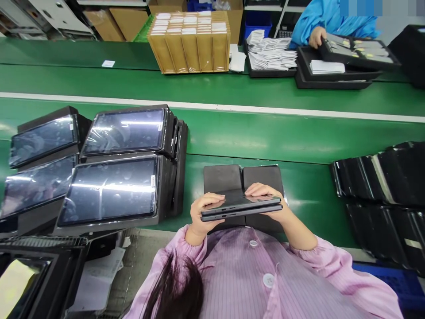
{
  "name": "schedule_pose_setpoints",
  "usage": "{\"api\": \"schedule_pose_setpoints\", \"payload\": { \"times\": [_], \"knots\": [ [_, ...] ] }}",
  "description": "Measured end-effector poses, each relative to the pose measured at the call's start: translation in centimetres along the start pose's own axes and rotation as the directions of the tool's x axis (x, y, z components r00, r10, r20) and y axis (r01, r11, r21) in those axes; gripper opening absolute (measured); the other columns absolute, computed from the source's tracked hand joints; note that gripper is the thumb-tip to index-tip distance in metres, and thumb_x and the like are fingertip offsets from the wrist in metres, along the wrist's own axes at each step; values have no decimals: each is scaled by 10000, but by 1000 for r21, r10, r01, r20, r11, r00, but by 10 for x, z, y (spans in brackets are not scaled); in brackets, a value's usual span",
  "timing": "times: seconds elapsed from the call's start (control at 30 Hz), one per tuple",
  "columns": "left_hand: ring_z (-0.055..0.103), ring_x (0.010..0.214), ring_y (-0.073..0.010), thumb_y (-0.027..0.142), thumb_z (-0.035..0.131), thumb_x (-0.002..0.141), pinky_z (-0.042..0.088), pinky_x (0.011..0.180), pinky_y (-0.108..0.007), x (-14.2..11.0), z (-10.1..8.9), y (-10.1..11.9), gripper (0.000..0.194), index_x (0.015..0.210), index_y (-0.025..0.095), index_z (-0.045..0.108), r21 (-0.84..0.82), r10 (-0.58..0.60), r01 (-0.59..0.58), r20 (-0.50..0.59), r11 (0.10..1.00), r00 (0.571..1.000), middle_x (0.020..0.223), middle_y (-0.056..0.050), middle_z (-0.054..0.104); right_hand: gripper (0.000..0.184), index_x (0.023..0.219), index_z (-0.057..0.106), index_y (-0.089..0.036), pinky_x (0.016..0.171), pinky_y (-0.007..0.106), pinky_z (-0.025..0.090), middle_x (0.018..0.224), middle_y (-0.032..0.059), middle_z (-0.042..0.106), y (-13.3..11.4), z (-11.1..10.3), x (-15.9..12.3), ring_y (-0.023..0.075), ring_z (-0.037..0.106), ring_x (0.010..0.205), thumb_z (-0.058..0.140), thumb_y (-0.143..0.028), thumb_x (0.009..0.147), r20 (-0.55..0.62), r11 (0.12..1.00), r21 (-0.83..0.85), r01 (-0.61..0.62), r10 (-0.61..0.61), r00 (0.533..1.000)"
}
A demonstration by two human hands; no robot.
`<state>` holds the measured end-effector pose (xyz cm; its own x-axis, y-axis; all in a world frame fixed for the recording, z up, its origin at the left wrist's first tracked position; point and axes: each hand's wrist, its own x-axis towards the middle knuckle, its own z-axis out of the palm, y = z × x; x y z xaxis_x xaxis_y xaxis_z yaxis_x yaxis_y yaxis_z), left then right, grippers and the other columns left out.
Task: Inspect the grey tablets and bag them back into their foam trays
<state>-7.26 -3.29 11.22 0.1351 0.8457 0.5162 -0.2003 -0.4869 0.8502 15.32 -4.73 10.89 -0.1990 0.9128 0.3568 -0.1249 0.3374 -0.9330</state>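
Two dark tablets [244,206], one on top of the other, are held close to my body, edges facing me. My left hand [201,213] closes round their left end, fingers lying over the upper screen. At the other end my right hand [270,199] grips the pair, its fingers also on top. Beneath them, flat dark grey pieces, perhaps covers or pads [222,177], lie side by side on the green bench [229,137]. Their near parts are partly hidden by the tablets and my hands.
Black foam trays [181,168] carrying film-covered tablets [111,188] are stacked at left. Rows of dark flat items [381,177] stand at right. Across the bench are a yellow divided box [195,48], white packets [270,51], and a co-worker's hand [318,36] on a black tray [361,48].
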Motion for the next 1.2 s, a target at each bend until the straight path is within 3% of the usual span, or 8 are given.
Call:
{"api": "schedule_pose_setpoints", "payload": {
  "times": [0.2, 0.33, 0.5, 0.63, 0.77, 0.97, 1.1, 1.2],
  "knots": [
    [689, 814, -239, 421, 783, 630, 564, 730, -394, -9, -3, -15, 350, 869, 191, 669, -35, -122, 119, -75, 992, 990, 825, -72, 725, 356, 954, 612, -247, 812, 408, 506, 959, 85, 680, 4, -1, 4, 225, 628, 931, 753, -453, 701, 1, 999, -44, -8, 8, 1000],
    [660, 679, -216, 506, 781, 535, 555, 659, -369, -5, 1, -36, 370, 622, 197, 597, -27, -434, 454, -343, 891, 833, 649, -23, 670, 458, 978, 601, -218, 850, 397, 502, 1146, 129, 637, 22, -8, 5, 255, 587, 1095, 716, -533, 665, -55, 897, -299, -325, 324, 944],
    [604, 611, -182, 565, 602, 698, 525, 660, -345, 25, 7, -67, 388, 590, 197, 545, 39, -497, 599, -515, 800, 698, 552, 9, 575, 347, 960, 602, -173, 717, 410, 521, 785, 90, 706, 11, 3, 5, 281, 688, 766, 598, -455, 757, -120, 747, -495, -444, 447, 886],
    [653, 847, -253, 555, 458, 817, 506, 808, -419, 34, 31, -86, 450, 799, 141, 633, 55, -567, 689, -522, 723, 637, 808, -109, 687, 568, 1277, 453, -87, 668, 373, 499, 775, 100, 716, -28, 30, 15, 289, 691, 709, 520, -389, 800, -142, 464, -805, -370, 455, 879],
    [455, 1278, -267, 458, 539, 811, 324, 1079, -421, 29, 59, -89, 466, 1168, 159, 567, 88, -560, 673, -482, 734, 674, 1316, -160, 549, 600, 1351, 386, -83, 616, 362, 482, 747, 111, 723, -37, 51, 29, 295, 692, 661, 497, -340, 819, -231, 220, -891, -396, 531, 815],
    [400, 1334, -200, 343, 471, 852, 274, 1130, -348, 54, 48, -79, 443, 1265, 196, 534, 53, -404, 425, -222, 903, 887, 1390, -81, 508, 301, 1067, 585, -215, 605, 342, 472, 725, 63, 695, -2, 46, 39, 246, 663, 661, 464, -397, 860, -248, 534, -703, -470, 435, 866],
    [588, 1132, -223, 250, 560, 776, 430, 1010, -382, 75, 33, -76, 388, 1157, 190, 604, -24, -451, 456, -201, 890, 870, 1206, -85, 647, 217, 972, 575, -229, 560, 287, 489, 899, 35, 658, 17, 36, 69, 140, 574, 585, 519, -338, 793, -331, 800, -336, -497, 394, 858],
    [626, 1029, -222, 226, 611, 715, 471, 946, -391, 83, 28, -75, 327, 1038, 180, 641, -77, -505, 501, -198, 862, 840, 1101, -82, 675, 424, 1130, 520, -243, 418, 246, 452, 867, 6, 638, 25, 29, 97, 84, 469, 444, 588, -275, 713, -285, 826, -52, -561, 526, 801]
  ]
}}
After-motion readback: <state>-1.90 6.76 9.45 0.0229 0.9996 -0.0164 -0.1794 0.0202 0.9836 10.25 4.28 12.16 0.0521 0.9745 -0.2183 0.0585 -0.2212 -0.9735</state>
